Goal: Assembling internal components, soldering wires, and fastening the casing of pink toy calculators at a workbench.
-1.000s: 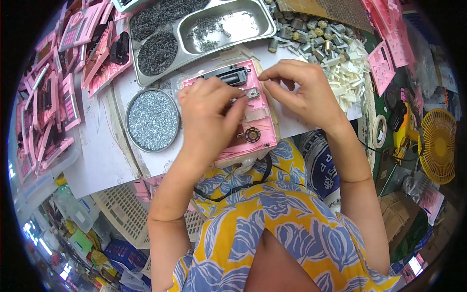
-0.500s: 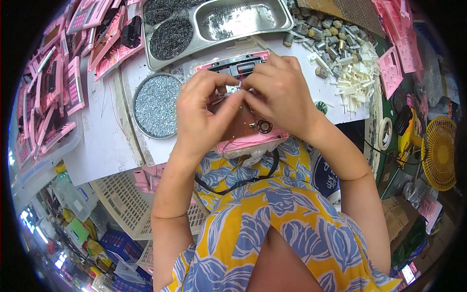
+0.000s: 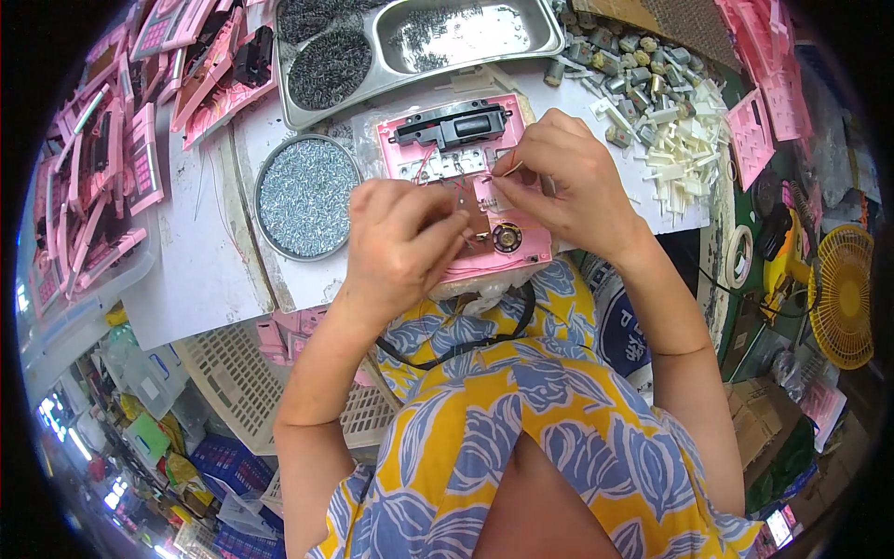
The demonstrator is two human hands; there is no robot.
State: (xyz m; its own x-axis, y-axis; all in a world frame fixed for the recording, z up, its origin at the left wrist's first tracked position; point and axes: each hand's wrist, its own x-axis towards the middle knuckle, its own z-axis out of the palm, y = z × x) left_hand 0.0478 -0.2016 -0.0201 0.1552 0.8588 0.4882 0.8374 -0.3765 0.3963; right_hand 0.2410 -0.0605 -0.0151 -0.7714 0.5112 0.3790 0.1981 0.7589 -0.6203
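A pink plastic casing (image 3: 521,105) lies open in front of me on the near edge of the table. It holds a black plastic mechanism (image 3: 466,126) at its far end, a silvery metal strip (image 3: 438,165) with thin red wires, a brown circuit board (image 3: 478,222) and a round black speaker-like part (image 3: 507,238). My left hand (image 3: 400,238) is over the casing's left side, its thumb and fingers pinched above the board; what they hold is too small to name. At the right edge, the fingertips of my right hand (image 3: 568,186) pinch what looks like a thin wire (image 3: 509,169).
A round tray (image 3: 261,219) of small silvery screws stands left of the casing. Beyond it is a metal compartment tray (image 3: 372,93) with dark springs. Small motors (image 3: 643,79) and white plastic pieces (image 3: 680,163) are heaped at right. Pink casings (image 3: 140,177) pile up at far left.
My hands have drawn apart from above the metal strip. The left came nearer to me, the right went rightward, and the strip and black mechanism now show.
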